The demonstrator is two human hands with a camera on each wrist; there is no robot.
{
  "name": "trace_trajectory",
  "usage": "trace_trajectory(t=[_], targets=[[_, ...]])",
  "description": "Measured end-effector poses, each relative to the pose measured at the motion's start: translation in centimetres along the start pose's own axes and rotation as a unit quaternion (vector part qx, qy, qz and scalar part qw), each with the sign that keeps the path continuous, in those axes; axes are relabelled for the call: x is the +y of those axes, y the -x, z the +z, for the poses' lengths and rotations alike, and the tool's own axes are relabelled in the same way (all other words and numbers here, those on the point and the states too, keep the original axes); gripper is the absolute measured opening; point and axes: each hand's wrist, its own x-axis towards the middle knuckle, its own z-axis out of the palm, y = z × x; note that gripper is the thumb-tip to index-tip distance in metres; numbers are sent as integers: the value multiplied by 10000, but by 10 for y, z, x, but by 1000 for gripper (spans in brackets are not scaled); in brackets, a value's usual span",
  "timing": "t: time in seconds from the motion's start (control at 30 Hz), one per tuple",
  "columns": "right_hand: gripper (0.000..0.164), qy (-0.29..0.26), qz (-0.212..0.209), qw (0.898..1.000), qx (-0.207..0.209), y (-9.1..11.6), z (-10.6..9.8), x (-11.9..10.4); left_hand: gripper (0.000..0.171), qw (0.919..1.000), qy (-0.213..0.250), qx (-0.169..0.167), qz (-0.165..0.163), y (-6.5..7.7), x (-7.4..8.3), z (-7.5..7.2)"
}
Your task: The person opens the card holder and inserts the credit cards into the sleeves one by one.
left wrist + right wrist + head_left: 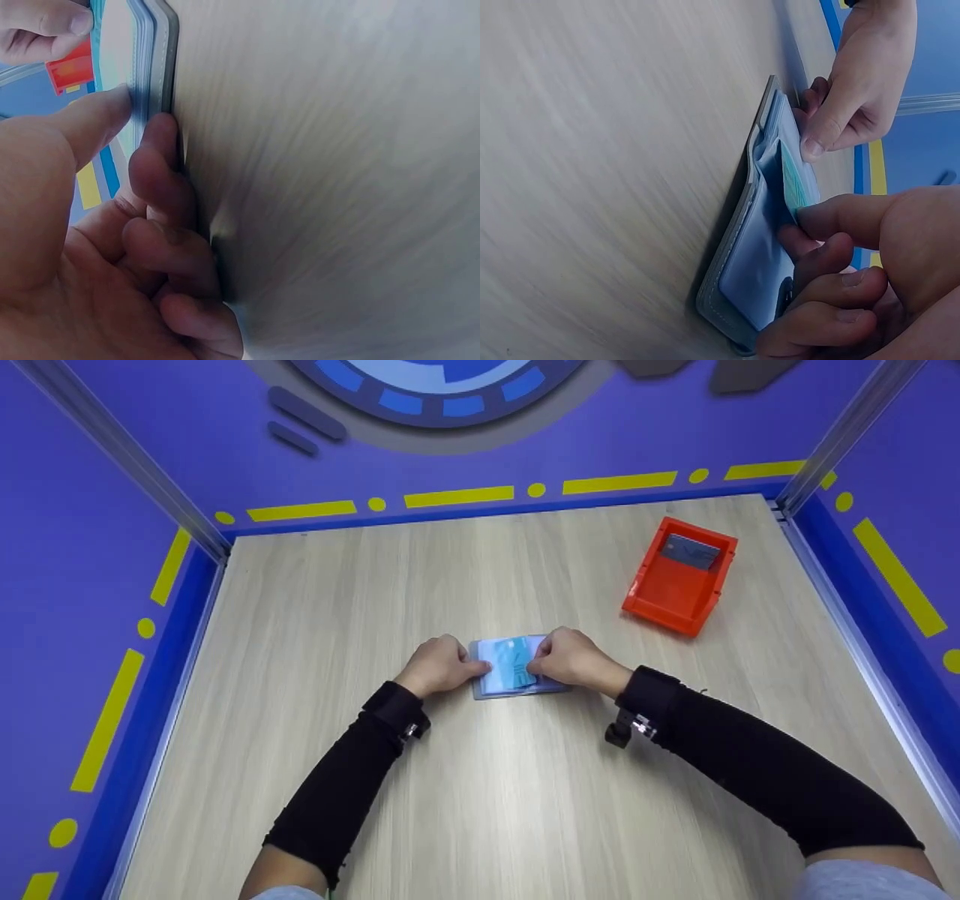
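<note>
A grey card holder [484, 688] lies spread open on the wooden table, with stitched edges and a stack of clear sleeves [141, 75]. My left hand [437, 664] grips its left side, thumb on top of the sleeves and fingers curled at the outer edge. At the middle of the holder, my right hand [574, 657] pinches a teal card [790, 180] between thumb and forefinger. That card stands tilted up from the holder, its right edge hidden by the fingers. The right half [742, 277] of the holder lies under the right hand.
An orange-red bin [667, 604] stands at the back right of the table [360, 600], with a dark grey card [691, 552] leaning inside its far end. Blue-purple panels [480, 465] wall the table at the back and both sides.
</note>
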Motion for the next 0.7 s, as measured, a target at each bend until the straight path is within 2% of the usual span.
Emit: trace_trajectory(t=[0.37,0.7], targets=[[19,3,21,9999,104,1,2,-3,61,10000,8,-30,-86,-1,1,0],[25,115,-473,9987,179,2,7,-6,61,9999,-12,-56,-98,-1,0,0]])
